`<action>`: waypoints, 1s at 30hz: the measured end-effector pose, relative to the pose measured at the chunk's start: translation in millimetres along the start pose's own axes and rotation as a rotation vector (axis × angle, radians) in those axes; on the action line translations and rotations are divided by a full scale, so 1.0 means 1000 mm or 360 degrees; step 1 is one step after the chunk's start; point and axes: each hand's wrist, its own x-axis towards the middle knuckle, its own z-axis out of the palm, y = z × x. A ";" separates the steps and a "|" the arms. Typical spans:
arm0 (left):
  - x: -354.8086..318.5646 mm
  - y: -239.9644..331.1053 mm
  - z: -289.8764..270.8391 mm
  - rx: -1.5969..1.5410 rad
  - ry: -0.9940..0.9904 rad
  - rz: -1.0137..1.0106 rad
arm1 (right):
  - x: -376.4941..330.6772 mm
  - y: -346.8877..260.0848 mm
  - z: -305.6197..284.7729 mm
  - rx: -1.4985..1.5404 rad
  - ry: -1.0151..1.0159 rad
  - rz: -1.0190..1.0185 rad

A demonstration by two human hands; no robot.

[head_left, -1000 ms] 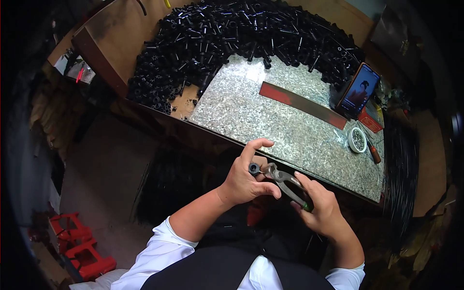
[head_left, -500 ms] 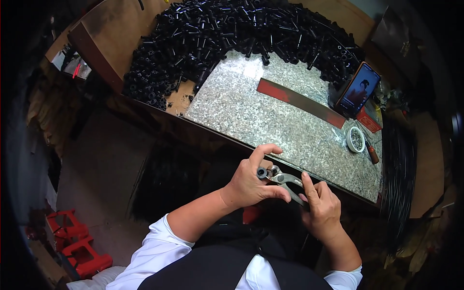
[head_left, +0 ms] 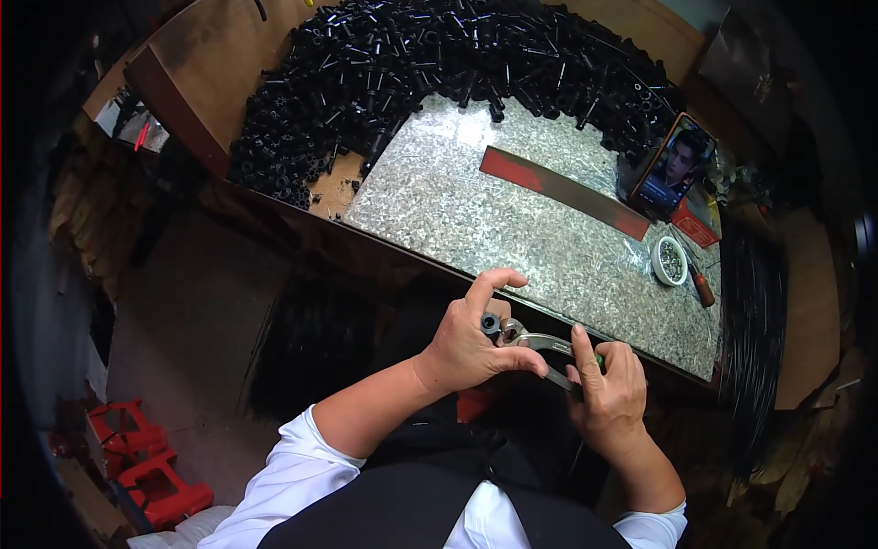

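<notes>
My left hand is curled around a small black cylindrical part with a round hole in its end. Its index finger arches above, and the thumb reaches across toward the pliers. In my right hand are metal pliers, their handles spread somewhat. The jaws lie right beside the black part, partly behind the left fingers, so whether they grip anything cannot be seen. My right index finger points up along the upper handle, where a bit of green shows. Both hands are held just in front of the table's near edge.
A large heap of black parts covers the back of the speckled tabletop. A flat red-and-dark bar lies mid-table. At right are a propped phone, a white bowl of small metal pieces and a screwdriver. Red stools stand lower left.
The pliers have turned slightly in the hands, and the left thumb now sits closer over them. Green on the handle has come into sight. The picture on the phone differs.
</notes>
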 end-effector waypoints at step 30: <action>0.002 -0.002 0.000 0.0027 -0.0142 0.0096 | 0.001 0.006 -0.037 0.0115 -0.0226 -0.0087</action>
